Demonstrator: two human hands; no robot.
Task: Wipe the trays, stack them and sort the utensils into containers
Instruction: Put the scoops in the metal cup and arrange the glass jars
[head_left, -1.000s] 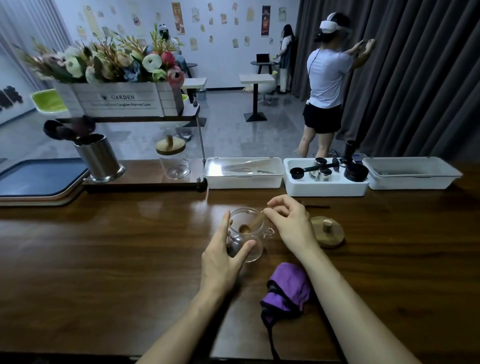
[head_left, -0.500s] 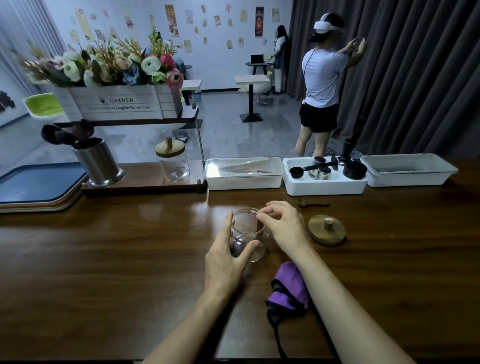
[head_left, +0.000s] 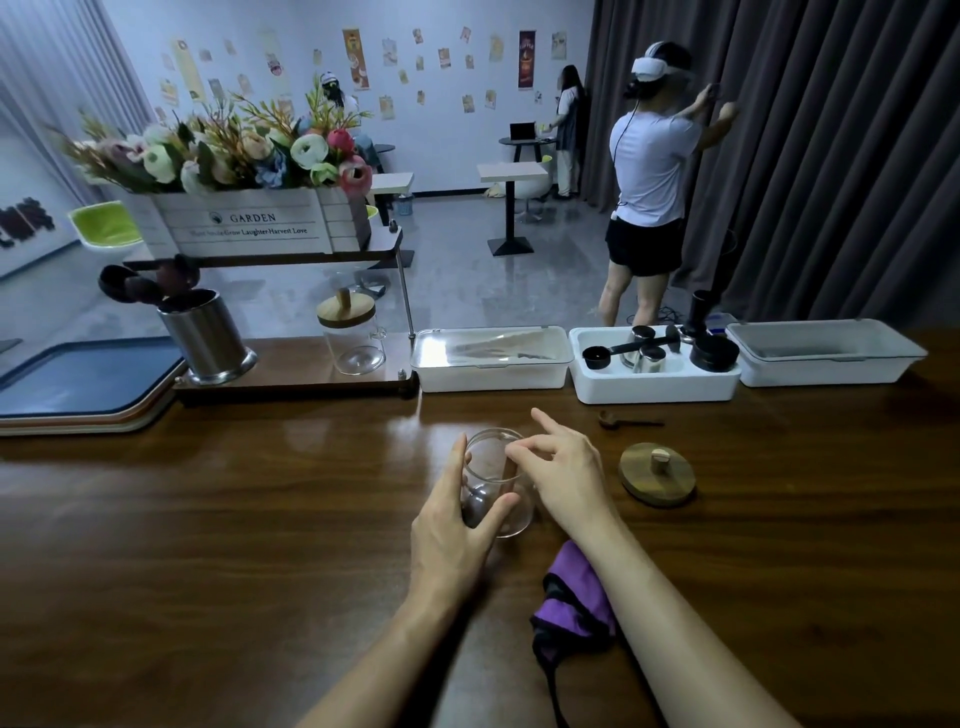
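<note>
Fingers (head_left: 458, 467) of the left hand (head_left: 452, 535) curl round a clear glass jar (head_left: 511, 519), thumb on the near side, holding it upright on the dark wooden table (head_left: 208, 519). The right hand (head_left: 563, 470) hovers over the jar's open mouth. Its thumb and middle fingertips are drawn together at the rim and its forefinger is raised. A faint brown shape shows inside the glass, but whether these fingertips are pinching anything cannot be told.

Just right of the jar lies its round wooden lid (head_left: 657, 474), knob up. Beyond the lid, a small wooden spoon (head_left: 623, 420) lies loose on the table. Near the jar, under the right forearm, sits a crumpled purple cloth (head_left: 574, 597).

Beyond the jar stand three white bins (head_left: 654, 389) in a row. The middle one holds black scoops and metal cups. Left of these, a second jar (head_left: 353, 338) is closed with its lid, and a steel cup (head_left: 205, 338) holds dark spoons. Far left of the jar, the trays (head_left: 78, 384) lie in a neat stack.

Stacking looks finished, though wiping cannot be judged from here. Sorting seems nearly done: what likely remains is the loose spoon, then closing the jar.
</note>
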